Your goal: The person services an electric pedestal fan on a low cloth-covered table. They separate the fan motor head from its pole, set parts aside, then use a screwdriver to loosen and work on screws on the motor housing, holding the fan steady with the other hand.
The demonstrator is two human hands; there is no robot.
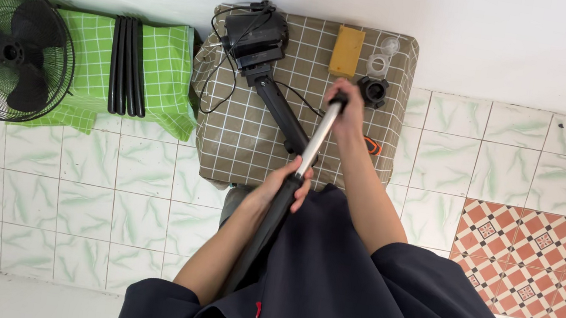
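I hold a telescopic fan pole upright in front of me. My left hand grips its black outer tube near the top of that tube. My right hand is closed around the upper end of the silver inner rod. Beyond the pole, on a table with a brown checked cloth, lies the black fan motor head with its neck and cable. A black ring nut sits just right of my right hand.
A yellow block and a clear plastic piece lie at the table's far edge. On the left, a black fan grille with blades and a bundle of black bars rest on green checked cloth. The floor is tiled.
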